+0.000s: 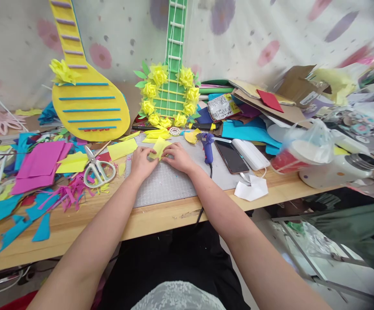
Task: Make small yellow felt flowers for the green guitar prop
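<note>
Between my two hands is a small piece of yellow crepe paper point(160, 146), held over a grey cutting mat point(161, 185). My left hand point(143, 161) pinches its left side with thumb and fingers. On the other side my right hand point(177, 157) has its fingers closed on the paper's lower right edge. More yellow paper strips point(156, 134) lie just beyond the hands. A purple glue gun point(207, 148) rests to the right of my right hand. White-handled scissors point(99, 170) lie to the left, among paper scraps.
A yellow paper guitar point(91, 103) and a green one point(170, 94) ringed with yellow paper flowers lean at the back. A phone point(231, 156), a white power bank point(250, 154) and a bagged cup point(299, 150) stand right. Magenta paper point(40, 165) and blue scraps cover the left.
</note>
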